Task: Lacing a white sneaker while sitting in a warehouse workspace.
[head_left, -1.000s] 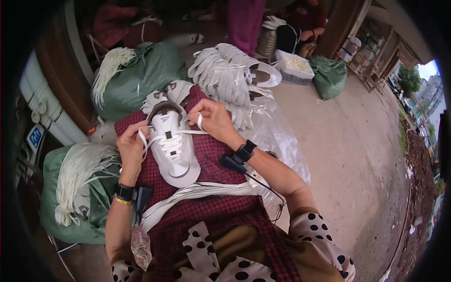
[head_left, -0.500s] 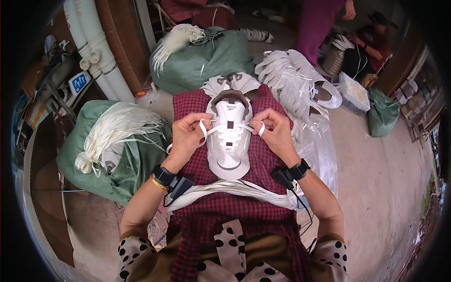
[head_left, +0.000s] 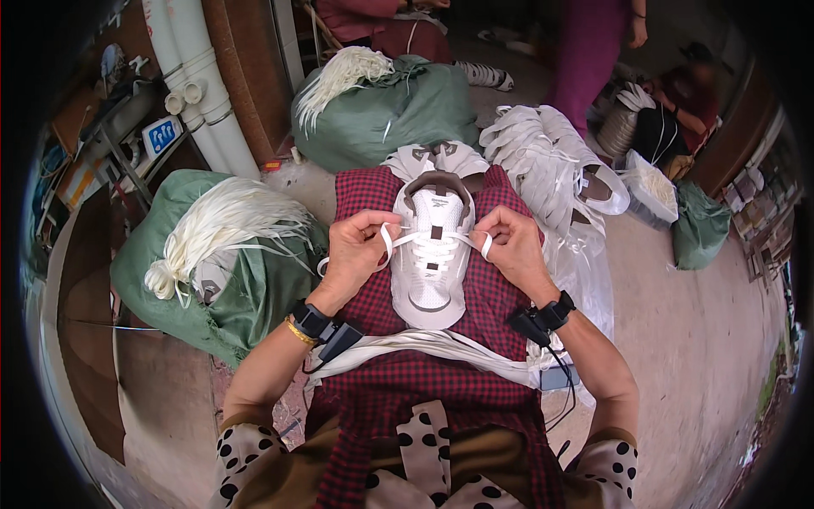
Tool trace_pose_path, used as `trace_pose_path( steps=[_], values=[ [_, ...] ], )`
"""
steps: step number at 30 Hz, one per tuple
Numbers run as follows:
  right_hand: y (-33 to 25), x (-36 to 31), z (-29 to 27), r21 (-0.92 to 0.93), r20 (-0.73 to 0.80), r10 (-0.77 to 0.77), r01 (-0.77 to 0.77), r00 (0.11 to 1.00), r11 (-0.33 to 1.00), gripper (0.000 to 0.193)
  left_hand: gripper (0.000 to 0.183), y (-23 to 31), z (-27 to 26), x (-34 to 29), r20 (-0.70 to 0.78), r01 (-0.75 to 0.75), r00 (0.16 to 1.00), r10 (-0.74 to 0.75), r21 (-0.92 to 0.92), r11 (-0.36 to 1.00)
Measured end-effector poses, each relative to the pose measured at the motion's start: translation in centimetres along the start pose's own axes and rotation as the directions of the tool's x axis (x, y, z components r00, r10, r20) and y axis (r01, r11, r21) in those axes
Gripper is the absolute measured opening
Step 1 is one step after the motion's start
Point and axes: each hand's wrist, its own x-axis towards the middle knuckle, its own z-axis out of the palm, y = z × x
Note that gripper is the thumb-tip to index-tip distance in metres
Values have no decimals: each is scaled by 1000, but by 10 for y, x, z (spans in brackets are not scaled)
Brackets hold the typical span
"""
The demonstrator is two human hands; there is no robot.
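A white sneaker (head_left: 432,293) with a brown collar lies on my lap over a red-and-black checked apron (head_left: 365,297), toe toward me. White lace crosses its lower eyelets. My left hand (head_left: 360,248) pinches one end of the shoelace (head_left: 389,242) beside the sneaker's left edge. On the opposite edge my right hand (head_left: 510,248) is closed on the other end, fingertips close to the eyelets. Behind this sneaker, more white shoes (head_left: 458,159) rest at the apron's far edge. A bundle of white laces (head_left: 407,341) lies across my lap.
Green sacks topped with white laces stand at left (head_left: 170,254) and behind (head_left: 386,119). Stacked white sneakers (head_left: 530,157) are at right, beside a clear box (head_left: 649,188) and a small green bag (head_left: 702,225). Other people (head_left: 688,106) sit or stand farther back.
The whole view has shifted, so the sneaker and both hands appear farther right and slightly lower. Both hands keep their pinch on the lace ends, with little movement against the sneaker.
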Motion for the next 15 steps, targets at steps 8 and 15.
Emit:
trace_pose_path(
  steps=[8,15],
  values=[
    [-2,2,7,-48,-46,-45,43,998,998,12,10,-1,1,-1,-33,-18,999,18,-15,1000],
    [-7,13,3,13,96,25,-26,995,1000,18,11,-2,1,1,-14,-13,1000,13,17,1000]
  ],
)
